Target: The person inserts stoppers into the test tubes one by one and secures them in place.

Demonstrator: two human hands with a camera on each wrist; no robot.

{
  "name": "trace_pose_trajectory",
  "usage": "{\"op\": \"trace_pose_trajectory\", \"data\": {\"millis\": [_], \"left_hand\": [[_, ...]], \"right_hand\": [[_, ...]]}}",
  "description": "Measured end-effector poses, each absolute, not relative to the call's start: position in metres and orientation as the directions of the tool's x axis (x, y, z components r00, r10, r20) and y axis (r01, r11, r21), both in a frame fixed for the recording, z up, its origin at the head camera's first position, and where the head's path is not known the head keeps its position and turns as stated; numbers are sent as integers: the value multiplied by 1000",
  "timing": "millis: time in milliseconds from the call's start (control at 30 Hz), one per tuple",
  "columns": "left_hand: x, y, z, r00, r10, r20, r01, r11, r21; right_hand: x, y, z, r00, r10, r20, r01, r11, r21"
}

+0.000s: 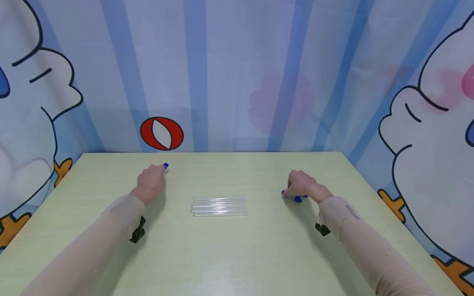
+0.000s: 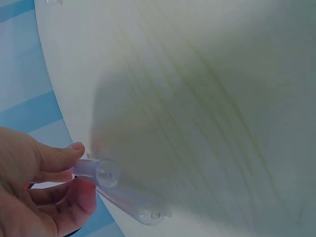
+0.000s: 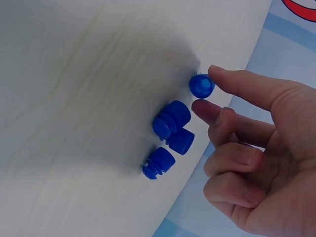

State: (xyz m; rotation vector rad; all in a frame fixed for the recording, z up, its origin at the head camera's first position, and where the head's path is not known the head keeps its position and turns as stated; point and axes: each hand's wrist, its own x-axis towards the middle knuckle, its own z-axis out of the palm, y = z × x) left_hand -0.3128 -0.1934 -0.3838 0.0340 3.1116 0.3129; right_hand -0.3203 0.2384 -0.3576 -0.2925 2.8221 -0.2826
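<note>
My left hand (image 1: 151, 183) is at the far left of the table and pinches a clear test tube (image 2: 94, 170) between thumb and fingers. A blue cap (image 1: 166, 165) shows beside its fingertips in the head view. Just below the pinched tube, another clear round-ended tube (image 2: 136, 207) appears in the left wrist view. On the right side, my right hand (image 3: 266, 148) has thumb and index fingertips at opposite sides of a blue cap (image 3: 202, 86), its hollow end facing the camera. Several more blue caps (image 3: 173, 118) lie beside those fingers.
Several clear tubes (image 1: 220, 206) lie side by side in the middle of the pale table (image 1: 229, 255), between both arms. A striped blue curtain (image 1: 237, 74) with cartoon figures stands behind the table's far edge and along both sides.
</note>
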Motion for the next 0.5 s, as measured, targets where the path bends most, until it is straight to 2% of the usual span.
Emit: {"op": "trace_pose_trajectory", "data": {"millis": [233, 500], "left_hand": [[-312, -192, -385, -1000, 24, -12, 22, 984, 178], [-311, -192, -386, -999, 37, -22, 33, 987, 159]], "right_hand": [[-320, 239, -357, -935, -213, -285, -158, 966, -203], [-319, 237, -357, -924, -253, -285, -198, 958, -208]]}}
